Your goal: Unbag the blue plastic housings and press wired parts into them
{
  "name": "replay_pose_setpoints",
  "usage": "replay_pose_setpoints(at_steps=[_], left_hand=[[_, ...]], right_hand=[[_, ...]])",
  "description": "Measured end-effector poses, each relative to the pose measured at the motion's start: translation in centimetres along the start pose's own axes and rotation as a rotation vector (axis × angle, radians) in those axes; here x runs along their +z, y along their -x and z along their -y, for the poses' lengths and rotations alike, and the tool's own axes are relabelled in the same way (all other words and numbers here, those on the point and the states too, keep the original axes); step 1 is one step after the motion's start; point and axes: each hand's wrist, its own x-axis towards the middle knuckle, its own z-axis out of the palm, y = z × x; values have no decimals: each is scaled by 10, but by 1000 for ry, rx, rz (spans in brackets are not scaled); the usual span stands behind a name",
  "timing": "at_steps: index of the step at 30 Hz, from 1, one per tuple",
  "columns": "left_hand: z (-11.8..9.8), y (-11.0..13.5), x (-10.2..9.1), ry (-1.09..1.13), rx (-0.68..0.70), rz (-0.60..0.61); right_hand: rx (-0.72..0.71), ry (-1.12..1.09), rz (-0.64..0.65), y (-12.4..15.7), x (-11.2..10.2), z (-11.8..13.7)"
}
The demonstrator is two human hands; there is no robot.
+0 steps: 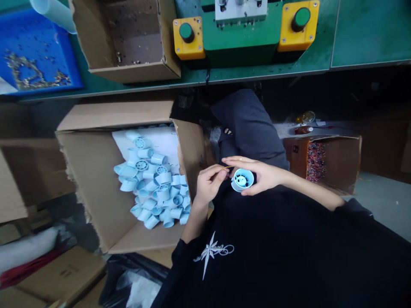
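Observation:
My right hand (pixel 265 174) is curled around a light blue plastic cylinder (pixel 238 186). The cylinder's open end faces up and shows an inner hub with spokes. Just to its left, my left hand (pixel 208 182) is closed in a pinch on a thin yellow wire (pixel 227 167), which reaches toward the fingers of my right hand. Where the wire's far end lies I cannot make out. Many similar light blue cylinders (pixel 163 192) lie heaped in a large cardboard box (pixel 93 179) left of my hands.
Along the green bench (pixel 369 34) stand a green machine (pixel 240 45) with yellow button boxes (pixel 189 49), an open carton (pixel 135 72) and a blue tray (pixel 69 64) of small metal parts. A small box (pixel 342 162) with colourful bits sits to the right.

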Motion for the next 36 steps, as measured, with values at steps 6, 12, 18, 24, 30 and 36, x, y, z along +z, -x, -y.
replay_pose_setpoints(at_steps=[6,12,18,24,30,36], left_hand=[[-2,-7,-6,-283,105,-32],[11,-1,0,-71,20,-73],[15,-26,21,-208,184,23],[30,-40,41,-38,185,199],[36,-33,51,116,118,-61],[12,-36,29,-196,217,-4]], right_hand=[[-31,71,-107,-1,-7,-5],[13,97,-192,0,-10,-3],[12,158,-74,-3,-13,7],[29,155,-35,3,-30,17],[2,140,-92,9,-40,22],[-21,233,-149,9,-39,22]])
